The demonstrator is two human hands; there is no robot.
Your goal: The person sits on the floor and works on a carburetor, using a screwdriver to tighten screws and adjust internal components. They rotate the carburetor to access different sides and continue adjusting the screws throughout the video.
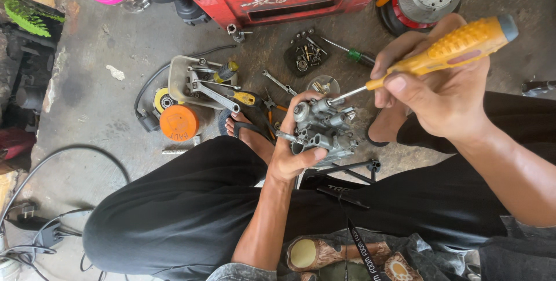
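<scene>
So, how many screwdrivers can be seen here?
2. A yellow screwdriver is in the right hand; a green-handled screwdriver lies on the floor. More may hide in the tray.

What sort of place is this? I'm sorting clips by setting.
Likely an informal motorcycle or small-engine repair spot on a concrete floor. The left hand grips a carburetor, the right hand works a yellow screwdriver, and a tray of wrenches lies nearby.
</scene>
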